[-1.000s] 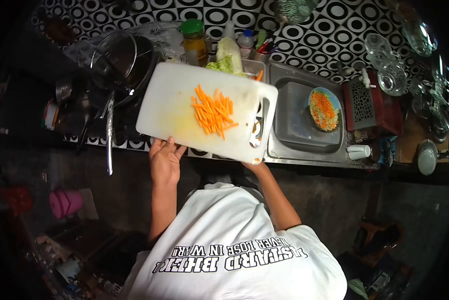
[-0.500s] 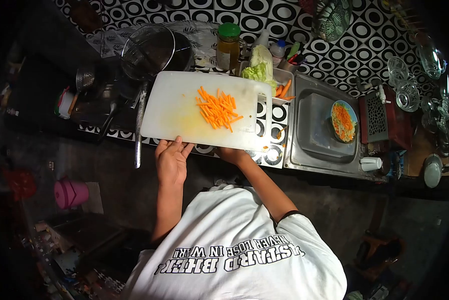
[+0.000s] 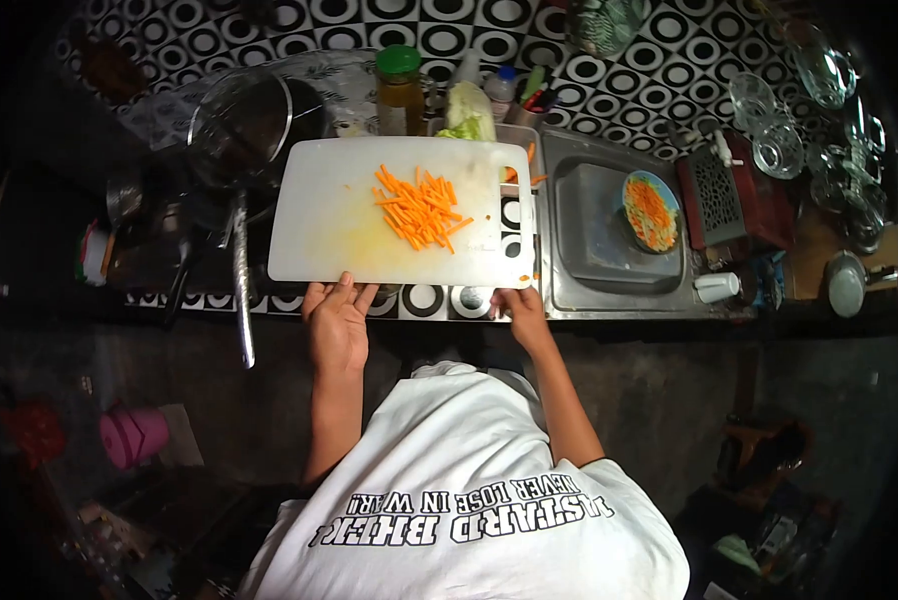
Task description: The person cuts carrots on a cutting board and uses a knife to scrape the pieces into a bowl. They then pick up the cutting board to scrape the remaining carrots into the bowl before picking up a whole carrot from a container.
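Note:
A white cutting board [image 3: 319,205] is held up in front of me above the counter, its handle slot on the right. Carrot sticks [image 3: 424,210] lie in a loose pile on it, and a yellow stain marks its surface left of them. My left hand [image 3: 337,325] grips the near edge, fingers under the board. At the near right corner, my right hand [image 3: 521,312] has curled fingers against the edge; its fingertips are partly hidden. A bowl of shredded vegetables [image 3: 652,212], with orange shreds on top, stands on the sink side to the right.
The steel sink [image 3: 559,290] holds an upturned grey tub [image 3: 594,225]. Behind the board are a green-lidded jar [image 3: 399,90] and cabbage [image 3: 469,112]. A pan handle [image 3: 241,290] juts past the counter edge at left. Glasses [image 3: 777,145] and a white cup [image 3: 717,288] stand right.
The board with the carrot sticks has shifted right, closer to the sink. My right hand has come from beneath the board to its near right corner. The view has turned slightly.

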A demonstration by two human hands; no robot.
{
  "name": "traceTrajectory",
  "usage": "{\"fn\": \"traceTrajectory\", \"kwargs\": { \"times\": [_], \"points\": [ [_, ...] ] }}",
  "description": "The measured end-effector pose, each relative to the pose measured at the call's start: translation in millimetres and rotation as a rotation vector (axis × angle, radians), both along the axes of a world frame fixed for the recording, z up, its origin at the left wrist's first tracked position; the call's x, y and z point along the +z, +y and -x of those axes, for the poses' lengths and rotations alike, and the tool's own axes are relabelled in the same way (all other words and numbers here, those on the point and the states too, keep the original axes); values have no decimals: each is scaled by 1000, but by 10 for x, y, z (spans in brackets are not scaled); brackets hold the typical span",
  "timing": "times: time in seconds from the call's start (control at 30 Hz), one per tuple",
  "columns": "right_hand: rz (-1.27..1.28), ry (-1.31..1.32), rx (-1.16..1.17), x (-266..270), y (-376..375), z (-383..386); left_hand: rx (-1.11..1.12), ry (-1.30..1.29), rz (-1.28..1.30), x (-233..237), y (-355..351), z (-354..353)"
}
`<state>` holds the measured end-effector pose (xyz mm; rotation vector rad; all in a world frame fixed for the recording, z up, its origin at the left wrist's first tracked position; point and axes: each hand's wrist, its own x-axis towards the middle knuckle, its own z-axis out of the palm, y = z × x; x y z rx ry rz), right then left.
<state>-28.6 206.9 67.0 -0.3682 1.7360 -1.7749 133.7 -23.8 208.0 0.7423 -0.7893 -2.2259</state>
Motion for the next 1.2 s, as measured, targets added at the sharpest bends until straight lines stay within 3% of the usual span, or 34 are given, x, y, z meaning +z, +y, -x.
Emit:
{"fn": "traceTrajectory", "kwargs": {
  "times": [0.07,0.23,0.47,0.57,0.73,0.77,0.8,0.97,1.13,1.2],
  "points": [
    [47,-11,-126,394,311,51,-25,24,-9,-4,31,72],
    [-112,-86,-306,1011,1133,125,-57,15,10,20,244,220],
    [196,-422,-347,765,2126,361,-73,26,30,-55,947,497],
    [377,-360,-280,536,2180,650,-59,-16,24,-73,1424,692],
    [402,-351,-421,533,2081,1086,-86,-71,-33,-177,2192,952],
    [393,-348,-406,463,2065,1153,-110,-94,-51,-230,2296,989],
    [505,-315,-245,546,2114,1199,-104,-99,-52,-255,2406,1029],
    [660,-459,-139,686,2414,1334,-108,-72,-58,-376,2845,1128],
    [680,-430,-120,823,2549,1453,-65,-99,-17,-362,2941,1131],
    [426,-336,-116,915,2523,1469,-122,-77,58,-401,2922,1124]
  ]
}}
